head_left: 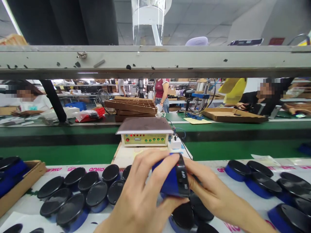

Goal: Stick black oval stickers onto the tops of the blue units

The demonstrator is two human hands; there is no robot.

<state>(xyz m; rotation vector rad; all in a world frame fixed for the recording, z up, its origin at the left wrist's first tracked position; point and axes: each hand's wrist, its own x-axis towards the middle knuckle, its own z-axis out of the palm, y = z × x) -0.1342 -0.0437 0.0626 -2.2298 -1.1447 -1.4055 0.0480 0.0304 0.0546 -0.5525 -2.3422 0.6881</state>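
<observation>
Brown cardboard is forming the low-walled box (26, 185) at near left, where blue-bodied, black-topped devices (12, 170) are sitting piled. One shallow brown cardboard tray (252, 118) at far right is holding a small dark item (237, 114). Between both hands, above the white, pink-lettered sheet (53, 169), a blue device with a black panel (168, 181) is showing white OFF and ON lettering. The left hand (139, 197) is gripping its left side, fingers spread and curved; the right hand (211, 183) is pressing bent fingers against its right side.
</observation>
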